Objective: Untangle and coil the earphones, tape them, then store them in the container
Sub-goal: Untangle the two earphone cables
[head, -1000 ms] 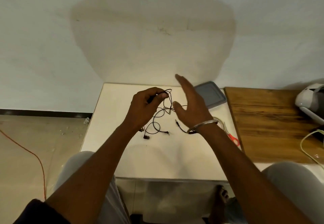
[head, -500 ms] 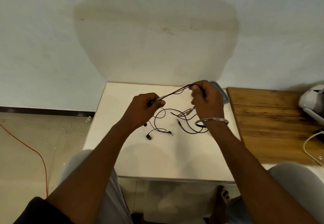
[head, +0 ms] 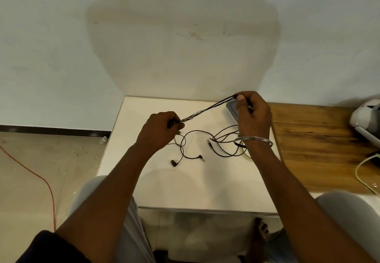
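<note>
Black earphones lie partly in loose loops on the white table. A bundle of their cords is stretched taut in the air between my hands, with clear tape wrapped round it near the left end. My left hand grips the taped end. My right hand pinches the other end, raised over the grey container at the table's back right. An earbud and a plug rest on the table below.
A wooden table adjoins on the right, with a white device and a pale cable on it. An orange cord runs over the floor at left. The wall stands just behind the table. My knees are under the front edge.
My right hand went from open above the table to pinching the cords, then pulled them up and to the right. The bundle is now stretched straighter and longer.
</note>
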